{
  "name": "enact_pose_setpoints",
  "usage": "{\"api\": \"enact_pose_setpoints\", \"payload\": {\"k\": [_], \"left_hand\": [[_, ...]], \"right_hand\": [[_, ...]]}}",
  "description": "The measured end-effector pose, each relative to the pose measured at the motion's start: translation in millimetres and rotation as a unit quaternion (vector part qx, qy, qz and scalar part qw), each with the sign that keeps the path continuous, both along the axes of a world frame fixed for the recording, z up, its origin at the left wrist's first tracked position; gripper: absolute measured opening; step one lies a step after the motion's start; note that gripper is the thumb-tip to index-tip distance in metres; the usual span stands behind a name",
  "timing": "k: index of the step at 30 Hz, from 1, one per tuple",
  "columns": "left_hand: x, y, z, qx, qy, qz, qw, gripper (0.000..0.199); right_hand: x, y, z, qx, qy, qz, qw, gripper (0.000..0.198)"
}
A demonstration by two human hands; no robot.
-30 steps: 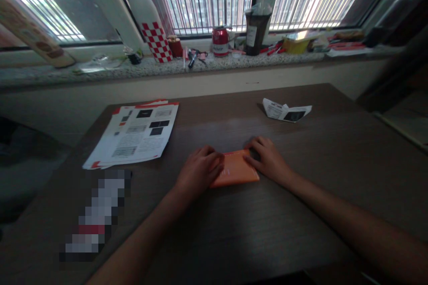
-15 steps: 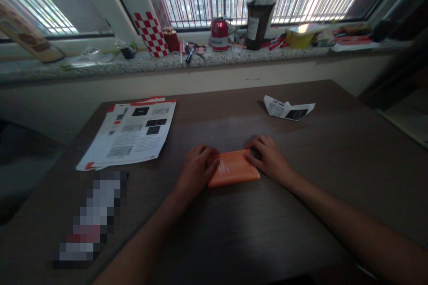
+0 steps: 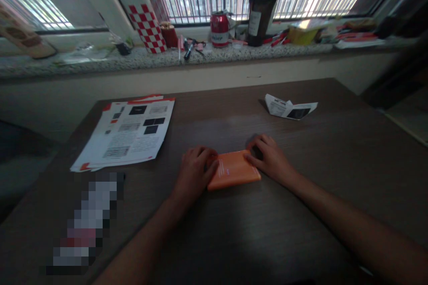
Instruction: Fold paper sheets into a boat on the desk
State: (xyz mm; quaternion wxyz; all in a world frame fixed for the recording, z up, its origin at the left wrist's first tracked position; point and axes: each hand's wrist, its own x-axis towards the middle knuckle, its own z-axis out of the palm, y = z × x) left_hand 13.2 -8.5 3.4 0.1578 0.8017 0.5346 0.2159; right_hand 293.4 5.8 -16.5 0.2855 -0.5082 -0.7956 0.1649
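Note:
A folded sheet of orange paper (image 3: pixel 236 170) with small pale print lies on the dark table in front of me. My left hand (image 3: pixel 197 167) is closed on its left edge, the thumb resting on top. At the upper right corner, my right hand (image 3: pixel 265 156) pinches the same sheet, with its thumb on the upper face and the fingers curled at the far edge. The undersides of both grips are hidden. Beyond my right hand stands a folded white paper (image 3: pixel 290 107) with a dark printed patch.
Several printed sheets (image 3: pixel 133 136) are stacked at the back left of the table (image 3: pixel 207 118). A pixelated oblong object (image 3: pixel 90 218) lies left of my forearm. The stone windowsill holds a checkered bottle (image 3: pixel 149 29), a red can (image 3: pixel 220 30) and a dark lidded cup (image 3: pixel 260 18).
The camera view has shifted slightly, so the sheets and the pixelated object sit a little further left. Both hands keep their grip on the orange paper, almost unmoved.

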Motion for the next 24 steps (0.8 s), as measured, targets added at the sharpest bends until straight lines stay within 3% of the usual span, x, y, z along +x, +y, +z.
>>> {"api": "enact_pose_setpoints", "payload": {"k": [24], "left_hand": [[-1.6, 5.4, -2.8, -0.025, -0.027, 0.006, 0.999, 0.011]], "right_hand": [[1.0, 0.3, -0.4, -0.001, 0.004, 0.000, 1.000, 0.012]]}}
